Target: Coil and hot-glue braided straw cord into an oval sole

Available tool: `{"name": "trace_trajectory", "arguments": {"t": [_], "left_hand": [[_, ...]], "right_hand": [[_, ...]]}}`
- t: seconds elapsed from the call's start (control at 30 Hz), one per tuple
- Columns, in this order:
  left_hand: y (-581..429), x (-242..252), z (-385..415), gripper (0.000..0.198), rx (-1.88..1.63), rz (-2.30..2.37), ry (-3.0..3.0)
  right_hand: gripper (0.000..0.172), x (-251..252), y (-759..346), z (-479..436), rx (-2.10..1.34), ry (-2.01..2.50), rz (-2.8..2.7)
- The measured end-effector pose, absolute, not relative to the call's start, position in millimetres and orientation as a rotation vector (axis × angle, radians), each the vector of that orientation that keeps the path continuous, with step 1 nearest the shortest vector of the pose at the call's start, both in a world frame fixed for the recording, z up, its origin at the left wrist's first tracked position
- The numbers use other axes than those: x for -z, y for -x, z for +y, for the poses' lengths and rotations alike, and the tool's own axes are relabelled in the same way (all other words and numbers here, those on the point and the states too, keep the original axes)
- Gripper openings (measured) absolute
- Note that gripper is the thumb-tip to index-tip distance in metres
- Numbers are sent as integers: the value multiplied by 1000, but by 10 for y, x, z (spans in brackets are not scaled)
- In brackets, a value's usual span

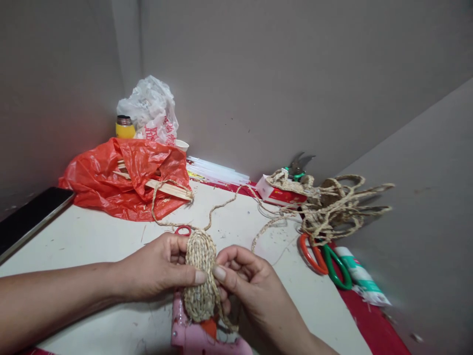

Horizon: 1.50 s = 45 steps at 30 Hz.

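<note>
An oval piece of coiled straw braid [200, 296] is held upright above the white table [121, 241]. My left hand [158, 266] grips its left side, thumb across the front and fingers behind. At its right edge, my right hand [246, 281] pinches the braid between thumb and forefinger. A loose braid end hangs below the right side of the oval. Another strand runs from behind its top toward the back. Below and partly behind the oval lies a pink glue gun [188, 335] with an orange part; the oval and my hands hide some of it.
A red plastic bag [99, 167] with wooden sticks [170, 189] is at the back left, beside a black phone [33, 217]. Glue sticks [218, 170] lie at the back. At right are a braid bundle [332, 212], orange-handled [313, 256] and green-handled scissors [337, 268].
</note>
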<state>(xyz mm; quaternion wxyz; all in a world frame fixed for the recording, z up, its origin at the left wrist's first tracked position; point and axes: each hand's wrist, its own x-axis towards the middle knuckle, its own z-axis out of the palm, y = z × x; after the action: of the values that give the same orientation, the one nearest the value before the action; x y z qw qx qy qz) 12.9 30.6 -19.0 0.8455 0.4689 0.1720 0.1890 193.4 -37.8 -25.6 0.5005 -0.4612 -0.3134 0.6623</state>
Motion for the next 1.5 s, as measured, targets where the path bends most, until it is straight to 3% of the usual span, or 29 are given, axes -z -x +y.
{"name": "trace_trajectory", "arguments": {"t": [0.67, 1.5], "left_hand": [[-126, 121, 301, 13, -415, 392, -986], [-135, 158, 283, 28, -409, 430, -994]], "right_hand": [[30, 164, -2038, -303, -1664, 1187, -842], [27, 269, -1931, -323, -1697, 1151, -750]]}}
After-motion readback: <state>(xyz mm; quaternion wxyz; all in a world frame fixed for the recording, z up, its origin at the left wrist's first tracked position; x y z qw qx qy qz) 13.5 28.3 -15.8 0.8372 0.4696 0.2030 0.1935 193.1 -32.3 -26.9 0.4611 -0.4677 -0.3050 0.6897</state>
